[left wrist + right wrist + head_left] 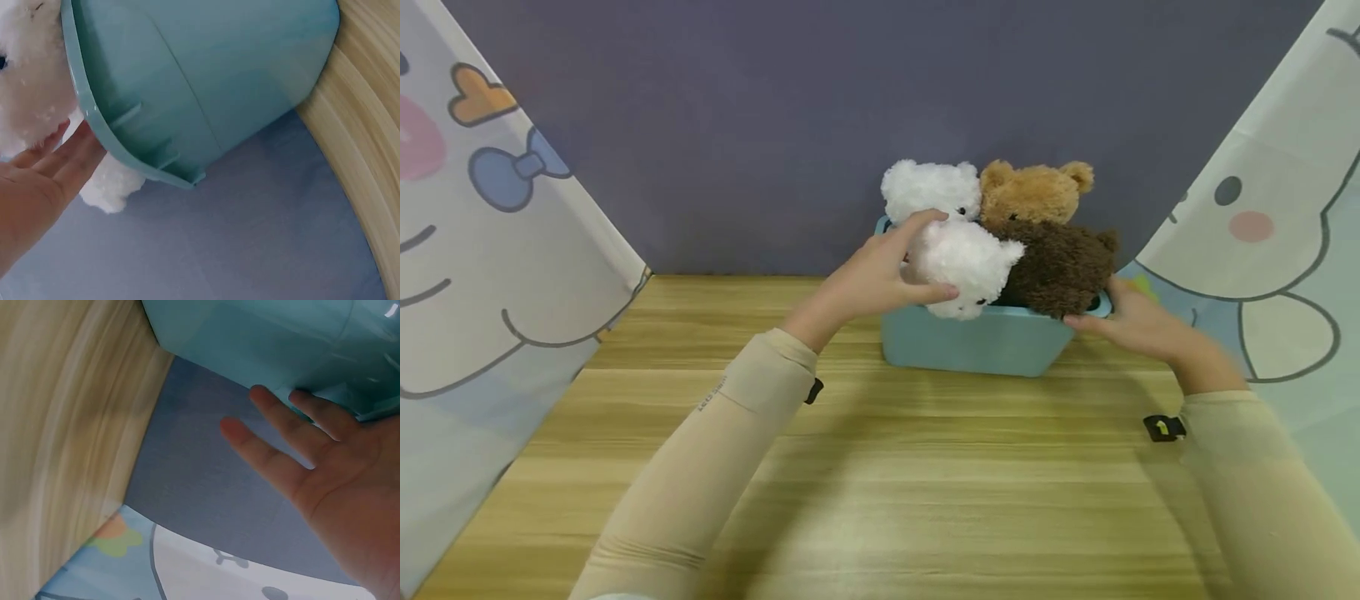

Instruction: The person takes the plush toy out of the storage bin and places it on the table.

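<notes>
A teal plastic bin (977, 343) stands at the back of the wooden table, stuffed with plush toys. My left hand (887, 275) grips the front white plush (966, 260), fingers over its top and thumb beneath, at the bin's near rim. Behind it are a second white plush (928, 187), a tan bear (1033, 192) and a dark brown bear (1060, 262). In the left wrist view my left hand (44, 181) presses white plush (31, 94) beside the bin's rim (125, 144). My right hand (1131, 321) is open, its fingers (275, 434) touching the bin's right rim (375, 394).
The wooden table (880, 475) stretches from the bin toward me. A purple backdrop (775, 125) rises directly behind the bin. Cartoon-printed curtains hang at the left (490, 250) and the right (1285, 233), closing in the sides.
</notes>
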The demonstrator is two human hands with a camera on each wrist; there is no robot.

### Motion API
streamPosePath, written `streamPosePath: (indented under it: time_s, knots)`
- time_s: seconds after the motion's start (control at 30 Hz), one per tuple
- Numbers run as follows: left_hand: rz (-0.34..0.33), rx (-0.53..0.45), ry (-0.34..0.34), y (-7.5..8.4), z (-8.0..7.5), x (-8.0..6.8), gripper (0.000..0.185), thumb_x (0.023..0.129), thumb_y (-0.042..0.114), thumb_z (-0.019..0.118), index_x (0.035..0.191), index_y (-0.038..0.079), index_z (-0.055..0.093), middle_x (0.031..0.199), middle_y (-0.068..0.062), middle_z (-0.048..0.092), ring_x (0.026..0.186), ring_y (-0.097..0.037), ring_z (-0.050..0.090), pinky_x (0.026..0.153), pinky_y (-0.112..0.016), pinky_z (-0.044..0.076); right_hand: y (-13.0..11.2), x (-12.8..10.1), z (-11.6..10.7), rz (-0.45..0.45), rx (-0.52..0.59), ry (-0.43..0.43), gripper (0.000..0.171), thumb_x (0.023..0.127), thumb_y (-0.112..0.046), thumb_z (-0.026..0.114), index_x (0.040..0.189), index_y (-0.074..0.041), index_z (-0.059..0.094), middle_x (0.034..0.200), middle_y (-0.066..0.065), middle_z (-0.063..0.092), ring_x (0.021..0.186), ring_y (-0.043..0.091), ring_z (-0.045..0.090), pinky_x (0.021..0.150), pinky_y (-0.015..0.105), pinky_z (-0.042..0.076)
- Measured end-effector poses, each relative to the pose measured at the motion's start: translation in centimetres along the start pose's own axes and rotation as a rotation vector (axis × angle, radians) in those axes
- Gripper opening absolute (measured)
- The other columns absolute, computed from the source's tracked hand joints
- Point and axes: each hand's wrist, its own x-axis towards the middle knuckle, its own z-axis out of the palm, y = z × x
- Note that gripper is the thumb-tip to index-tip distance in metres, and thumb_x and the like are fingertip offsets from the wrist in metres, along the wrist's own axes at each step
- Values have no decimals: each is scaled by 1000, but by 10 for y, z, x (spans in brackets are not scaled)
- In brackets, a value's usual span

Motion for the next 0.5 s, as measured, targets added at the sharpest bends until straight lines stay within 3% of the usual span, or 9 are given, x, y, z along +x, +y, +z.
streamPosePath:
  time_s: [0.13, 0.2, 0.33, 0.43, 0.5]
  knots:
    - [4, -35, 28, -1, 5, 0, 101, 83, 62, 85, 163, 38, 28, 141, -1, 58, 79, -22, 71, 91, -45, 57, -4, 1, 3, 22, 20, 1, 121, 104, -63, 54, 160, 12, -23, 165, 49, -8, 148, 73, 13, 117, 83, 24]
    - [6, -54, 44, -1, 7, 1, 97, 83, 57, 87, 159, 36, 31, 129, 0, 61, 70, -22, 69, 87, -43, 57, -5, 1, 4, 25, 25, -2, 121, 104, -64, 53, 159, 12, -25, 164, 50, -7, 146, 73, 17, 116, 83, 27]
    - [7, -101, 86, -1, 9, 3, 84, 85, 48, 88, 151, 36, 38, 117, -2, 62, 69, -21, 65, 77, -40, 58, -3, 0, 4, 18, 23, -16, 120, 105, -63, 51, 158, 11, -28, 162, 53, 4, 136, 68, 44, 113, 81, 34]
    - [7, -162, 118, -4, 9, 3, 79, 85, 42, 89, 148, 37, 41, 112, -5, 63, 75, -20, 67, 73, -39, 59, -1, -1, 4, 3, 38, -33, 118, 107, -61, 50, 157, 10, -30, 161, 54, 3, 119, 60, 65, 110, 80, 38]
    - [7, -209, 143, -6, 10, 3, 77, 84, 38, 90, 146, 37, 44, 109, -6, 65, 79, -20, 67, 71, -39, 59, 1, -1, 4, -8, 54, -43, 117, 108, -59, 50, 157, 10, -31, 161, 53, -1, 112, 56, 70, 110, 79, 40]
